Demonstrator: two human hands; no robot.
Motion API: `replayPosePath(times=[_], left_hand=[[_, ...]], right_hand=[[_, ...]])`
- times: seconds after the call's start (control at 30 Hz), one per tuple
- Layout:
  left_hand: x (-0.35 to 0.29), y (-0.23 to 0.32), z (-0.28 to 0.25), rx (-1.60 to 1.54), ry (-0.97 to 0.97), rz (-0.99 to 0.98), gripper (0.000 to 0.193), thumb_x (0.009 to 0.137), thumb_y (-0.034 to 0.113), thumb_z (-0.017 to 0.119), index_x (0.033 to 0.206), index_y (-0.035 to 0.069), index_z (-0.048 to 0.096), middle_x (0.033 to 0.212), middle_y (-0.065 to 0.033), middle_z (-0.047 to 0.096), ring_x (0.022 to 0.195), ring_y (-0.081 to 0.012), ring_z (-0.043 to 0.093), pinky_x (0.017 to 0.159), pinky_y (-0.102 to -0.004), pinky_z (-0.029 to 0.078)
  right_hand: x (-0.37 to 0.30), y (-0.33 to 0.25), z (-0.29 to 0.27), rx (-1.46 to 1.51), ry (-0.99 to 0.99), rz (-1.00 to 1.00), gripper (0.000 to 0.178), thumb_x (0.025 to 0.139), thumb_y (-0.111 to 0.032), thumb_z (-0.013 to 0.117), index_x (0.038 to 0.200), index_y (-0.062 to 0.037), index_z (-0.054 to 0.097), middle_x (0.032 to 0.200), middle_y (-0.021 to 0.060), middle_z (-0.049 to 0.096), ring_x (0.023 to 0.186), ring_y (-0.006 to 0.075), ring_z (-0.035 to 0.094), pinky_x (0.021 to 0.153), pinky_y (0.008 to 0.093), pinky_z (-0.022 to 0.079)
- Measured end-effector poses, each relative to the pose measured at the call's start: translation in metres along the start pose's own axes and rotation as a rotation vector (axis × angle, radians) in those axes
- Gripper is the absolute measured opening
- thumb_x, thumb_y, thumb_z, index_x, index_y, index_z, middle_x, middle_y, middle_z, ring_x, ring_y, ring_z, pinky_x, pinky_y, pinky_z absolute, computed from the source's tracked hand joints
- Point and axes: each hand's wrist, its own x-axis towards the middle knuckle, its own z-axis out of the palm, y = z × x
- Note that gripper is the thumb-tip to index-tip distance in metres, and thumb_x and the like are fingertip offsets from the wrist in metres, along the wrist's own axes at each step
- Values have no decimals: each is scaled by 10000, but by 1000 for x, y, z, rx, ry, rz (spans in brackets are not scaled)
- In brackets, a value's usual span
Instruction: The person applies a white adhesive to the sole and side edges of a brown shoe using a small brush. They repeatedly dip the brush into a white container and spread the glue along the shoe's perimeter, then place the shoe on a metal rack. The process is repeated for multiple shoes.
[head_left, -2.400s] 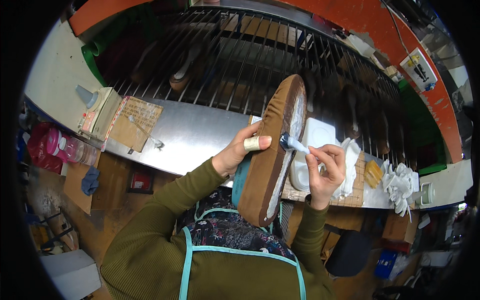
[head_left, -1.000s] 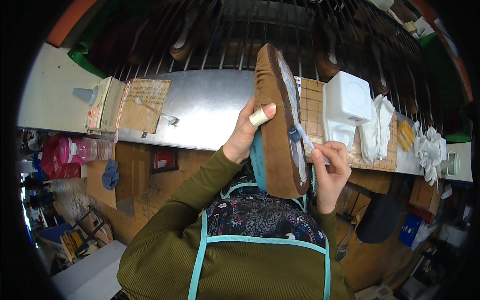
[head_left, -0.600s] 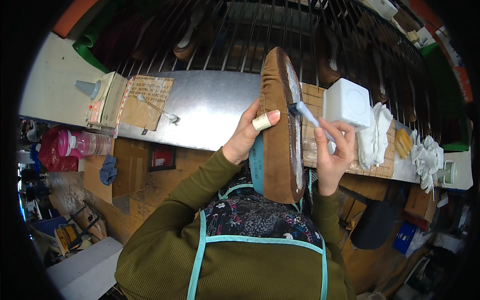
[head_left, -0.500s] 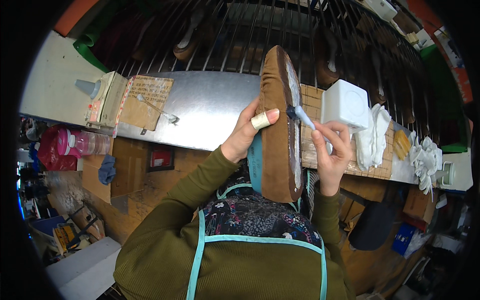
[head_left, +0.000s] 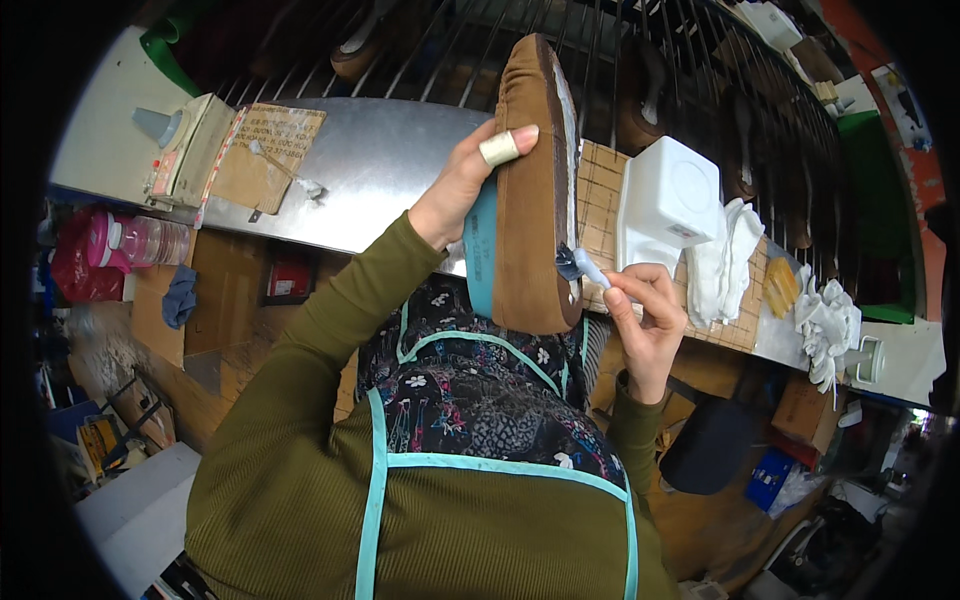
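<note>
A brown suede-like shoe upper (head_left: 525, 200) is stretched over a blue shoe last (head_left: 481, 250), held upright in front of me with its underside turned right. My left hand (head_left: 458, 185) grips it from the left, the thumb, wrapped in pale tape, pressed on its brown side. White coating shows along the underside, partly hidden by the edge. My right hand (head_left: 652, 318) pinches a small brush (head_left: 592, 270) with a pale blue handle. Its dark bristles touch the underside near the lower end.
A metal worktop (head_left: 370, 165) crosses ahead, with a white box-shaped container (head_left: 672, 185), white gloves (head_left: 722, 265) and a cardboard piece (head_left: 265, 155) bearing a stained brush. Beyond it, more shoes (head_left: 640, 110) sit on a rack of metal bars (head_left: 470, 60). A dark stool (head_left: 710, 445) stands lower right.
The brush has slid from the middle of the underside down toward its lower end. The shoe and my left hand sit slightly higher and further left in view.
</note>
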Motion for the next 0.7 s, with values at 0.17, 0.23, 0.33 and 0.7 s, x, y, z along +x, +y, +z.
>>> replayPosePath(times=[0.17,0.23,0.33,0.7], left_hand=[[13,-2,-9,-61,-4,-74,521,818,435,675,1128,35,551,1008,-68,605,911,-127,616,786,-267,519],[14,3,-3,-59,6,-94,473,817,449,670,1077,61,595,981,-49,622,870,-114,622,771,-267,522],[19,5,-2,-89,-8,-138,514,830,467,650,1119,47,589,1024,-71,631,890,-125,629,791,-279,526],[18,11,3,-351,-132,-391,614,845,525,605,1167,4,572,1066,-130,640,903,-168,647,818,-302,542]], right_hand=[[-5,-6,-4,-49,13,-22,176,785,-34,727,957,6,717,844,44,570,695,101,522,593,227,421],[-4,-9,-8,-73,17,-47,178,784,-32,728,957,5,717,846,45,571,699,104,530,594,227,425],[0,-11,-10,-105,16,-103,179,782,-28,728,958,4,717,850,47,572,707,109,540,599,227,432],[45,-43,-11,-91,-114,-320,172,781,-13,722,951,7,715,868,58,575,711,109,541,600,223,445]])
